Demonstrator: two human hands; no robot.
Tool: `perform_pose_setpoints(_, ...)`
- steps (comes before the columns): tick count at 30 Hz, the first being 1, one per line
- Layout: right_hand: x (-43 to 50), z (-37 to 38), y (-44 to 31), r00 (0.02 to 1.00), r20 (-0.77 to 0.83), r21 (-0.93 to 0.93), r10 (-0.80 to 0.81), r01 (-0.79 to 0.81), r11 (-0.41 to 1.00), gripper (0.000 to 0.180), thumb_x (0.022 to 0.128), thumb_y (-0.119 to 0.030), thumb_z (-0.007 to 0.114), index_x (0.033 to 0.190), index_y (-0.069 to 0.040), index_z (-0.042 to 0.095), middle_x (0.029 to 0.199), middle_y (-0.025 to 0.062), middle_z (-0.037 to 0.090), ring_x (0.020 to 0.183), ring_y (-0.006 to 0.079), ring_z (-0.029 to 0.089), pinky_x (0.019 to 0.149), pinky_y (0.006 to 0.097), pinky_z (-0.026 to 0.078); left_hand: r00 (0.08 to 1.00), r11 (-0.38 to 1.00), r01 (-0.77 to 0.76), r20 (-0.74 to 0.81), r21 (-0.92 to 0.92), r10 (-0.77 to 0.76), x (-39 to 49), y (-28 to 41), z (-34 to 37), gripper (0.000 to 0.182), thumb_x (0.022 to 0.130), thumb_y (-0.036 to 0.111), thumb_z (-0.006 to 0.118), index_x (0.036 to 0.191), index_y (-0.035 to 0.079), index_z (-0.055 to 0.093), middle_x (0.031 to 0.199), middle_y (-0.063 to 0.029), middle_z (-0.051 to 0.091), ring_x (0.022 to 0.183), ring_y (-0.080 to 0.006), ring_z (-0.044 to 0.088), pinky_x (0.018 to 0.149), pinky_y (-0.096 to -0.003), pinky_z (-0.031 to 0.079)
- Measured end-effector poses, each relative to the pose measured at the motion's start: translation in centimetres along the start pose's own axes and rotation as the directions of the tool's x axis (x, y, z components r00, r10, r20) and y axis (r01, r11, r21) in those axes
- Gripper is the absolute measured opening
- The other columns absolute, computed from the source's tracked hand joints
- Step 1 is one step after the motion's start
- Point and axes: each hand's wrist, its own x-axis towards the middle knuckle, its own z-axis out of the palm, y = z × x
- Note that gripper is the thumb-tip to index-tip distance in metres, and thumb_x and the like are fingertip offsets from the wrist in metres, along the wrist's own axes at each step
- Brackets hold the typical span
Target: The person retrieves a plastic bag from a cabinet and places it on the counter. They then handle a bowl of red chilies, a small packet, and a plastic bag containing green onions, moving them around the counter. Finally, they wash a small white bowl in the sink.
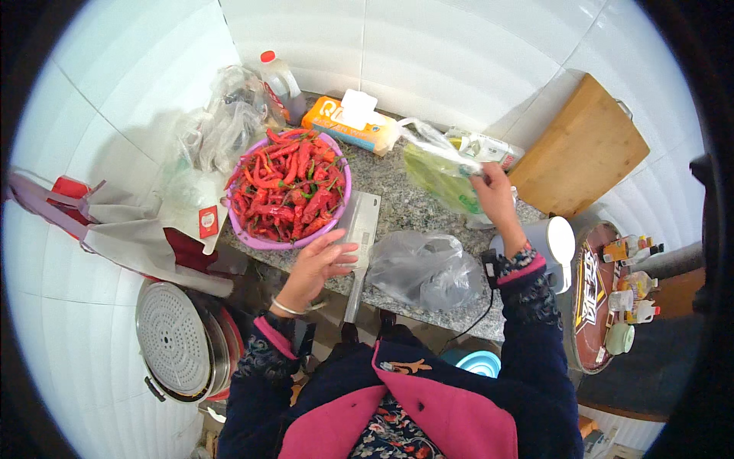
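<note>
My right hand (498, 198) grips the gathered top of a thin plastic bag (441, 178), whose lower part shows green, at the back right of the granite counter. My left hand (319, 271) hovers near the counter's front edge, fingers apart and holding nothing. Just beyond it stands a purple plastic basket (348, 182) heaped with red chili peppers (287, 183). A cleaver (367, 221) lies flat beside the basket, its handle pointing towards me. Between my hands, a crumpled clear plastic bag (427, 269) rests on the counter; I cannot tell what is inside.
Behind the basket are a red-capped bottle (282, 89), plastic bags (223, 126) and a pack of kitchen wipes (350, 131). A wooden cutting board (582, 149) leans at right, near a white-lidded container (559, 240). Several sauce bottles (636, 287) sit farther right. Stacked steamer pots (172, 341) stand at lower left.
</note>
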Motion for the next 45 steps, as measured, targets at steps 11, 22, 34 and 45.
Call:
perform_pose_setpoints(11,-5.3,-5.6,-16.5,1.0,0.019,0.363,0.01,-0.016,0.932,0.027,0.083,-0.002,0.053,0.11,0.001,0.055,0.097,0.0013,0.057,0.088,0.0077,0.051,0.078,0.0208,0.039,0.678,0.703,-0.662,0.193,-0.261,0.71,2.0,2.3,12.1,0.081,0.082,0.024,0.066,0.14,0.004,0.013,0.137,-0.0092,0.031,0.126,-0.0187,0.031,0.105,-0.0346,0.025)
perform_pose_setpoints(22,-12.5,4.8,-24.2,0.87,0.34,0.02,-0.357,0.373,0.928,0.018,0.077,0.001,0.054,0.094,0.003,0.053,0.085,0.0166,0.052,0.07,0.0322,0.052,0.063,0.0326,0.042,0.734,0.7,-0.674,-0.105,-0.235,0.672,-6.4,1.7,8.9,0.063,0.08,0.011,0.065,0.133,0.003,0.032,0.12,-0.004,0.046,0.109,-0.0131,0.044,0.093,-0.0287,0.038)
perform_pose_setpoints(34,-19.8,8.0,-23.2,0.598,0.585,0.514,-0.548,0.248,0.821,0.038,0.081,-0.002,0.056,0.119,0.0,0.052,0.109,0.0137,0.055,0.086,0.0184,0.056,0.078,0.0301,0.046,0.385,0.643,-0.765,-0.775,0.036,0.501,-17.6,-6.3,2.6,0.03,0.079,0.011,0.063,0.108,0.003,0.057,0.095,-0.0038,0.06,0.083,-0.0121,0.057,0.071,-0.0282,0.047)
perform_pose_setpoints(45,-26.0,27.9,-28.9,0.253,0.915,0.402,-0.313,-0.554,0.729,0.055,0.087,-0.018,0.057,0.134,0.001,0.034,0.118,0.0117,0.053,0.096,0.0182,0.057,0.08,0.0283,0.046,0.249,0.373,-0.918,-0.928,-0.135,0.278,-34.4,-15.4,-3.6,0.03,0.087,0.026,0.049,0.103,0.002,0.057,0.091,-0.0117,0.063,0.08,-0.0218,0.062,0.073,-0.0355,0.05)
